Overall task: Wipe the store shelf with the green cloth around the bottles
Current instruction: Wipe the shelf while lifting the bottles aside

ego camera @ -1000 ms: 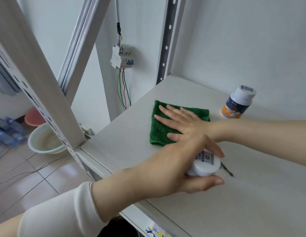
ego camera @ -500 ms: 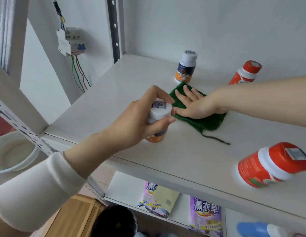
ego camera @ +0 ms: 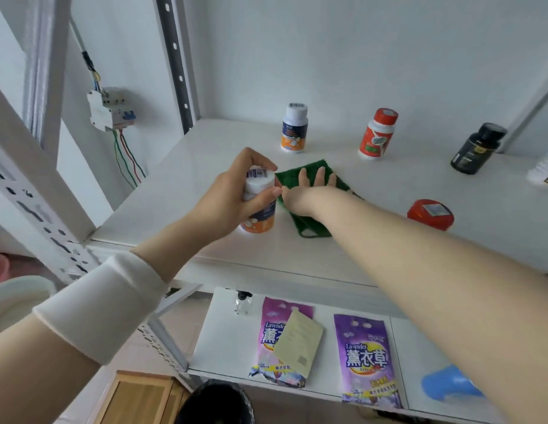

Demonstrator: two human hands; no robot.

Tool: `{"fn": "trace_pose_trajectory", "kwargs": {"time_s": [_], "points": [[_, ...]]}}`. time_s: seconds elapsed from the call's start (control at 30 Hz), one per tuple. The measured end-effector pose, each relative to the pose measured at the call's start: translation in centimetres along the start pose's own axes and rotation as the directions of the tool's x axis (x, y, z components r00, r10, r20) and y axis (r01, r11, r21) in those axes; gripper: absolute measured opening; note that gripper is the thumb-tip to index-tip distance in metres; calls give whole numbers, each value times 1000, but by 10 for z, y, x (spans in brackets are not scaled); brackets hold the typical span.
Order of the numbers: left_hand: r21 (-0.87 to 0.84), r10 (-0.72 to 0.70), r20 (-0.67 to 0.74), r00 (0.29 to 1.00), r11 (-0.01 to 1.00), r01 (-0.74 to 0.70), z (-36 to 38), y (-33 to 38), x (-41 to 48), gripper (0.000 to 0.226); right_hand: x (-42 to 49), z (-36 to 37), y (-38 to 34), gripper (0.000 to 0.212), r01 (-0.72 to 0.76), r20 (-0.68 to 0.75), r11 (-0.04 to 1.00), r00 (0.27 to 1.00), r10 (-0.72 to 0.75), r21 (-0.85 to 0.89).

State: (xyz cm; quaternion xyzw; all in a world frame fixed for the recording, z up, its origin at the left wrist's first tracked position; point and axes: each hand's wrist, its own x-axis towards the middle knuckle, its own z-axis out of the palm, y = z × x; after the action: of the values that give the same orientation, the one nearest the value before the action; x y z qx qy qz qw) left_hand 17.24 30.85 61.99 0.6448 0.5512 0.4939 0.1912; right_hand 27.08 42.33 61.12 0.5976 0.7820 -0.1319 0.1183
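On the white shelf (ego camera: 389,191), a green cloth (ego camera: 309,179) is pressed flat under the right hand (ego camera: 306,194), whose fingers (ego camera: 320,175) are spread open on it. Just left of the cloth, a white-capped bottle (ego camera: 260,203) with an orange base is gripped by the left hand (ego camera: 233,197), the fingers curled closed around its upper part; whether its base touches the shelf cannot be told. Five bottles are fully seen on this shelf: the held one, a second white-capped one (ego camera: 294,127) and a red one (ego camera: 378,133) upright near the back wall, a black one (ego camera: 477,148) further right, and a red-capped one (ego camera: 430,214) near the front, right of the cloth. A sixth item at the right edge is cut off. On the lower shelf (ego camera: 226,338), two purple bags (ego camera: 367,356) are laid flat, with one beige packet (ego camera: 298,342) resting on the left bag.
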Motion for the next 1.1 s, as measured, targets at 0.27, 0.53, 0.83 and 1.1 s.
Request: {"fn": "trace_pose_trajectory", "kwargs": {"time_s": [0.27,0.53,0.83,1.1], "points": [[-15,-12,27,1000,1000,13,-1,1,2,25,-42,27,22,62,64,-54,995,997,-60,77],[-26,46,41,998,999,-45,-2,-5,5,25,-50,32,33,63,262,-273,965,928,-255,-11],[-113,54,-63,997,992,-61,-33,4,16,17,-76,46,22,59,398,-171,916,901,-400,-43],[-56,112,-10,994,992,-112,-29,3,22,17,-85,54,19,71,423,-266,906,871,-414,-27]]}}
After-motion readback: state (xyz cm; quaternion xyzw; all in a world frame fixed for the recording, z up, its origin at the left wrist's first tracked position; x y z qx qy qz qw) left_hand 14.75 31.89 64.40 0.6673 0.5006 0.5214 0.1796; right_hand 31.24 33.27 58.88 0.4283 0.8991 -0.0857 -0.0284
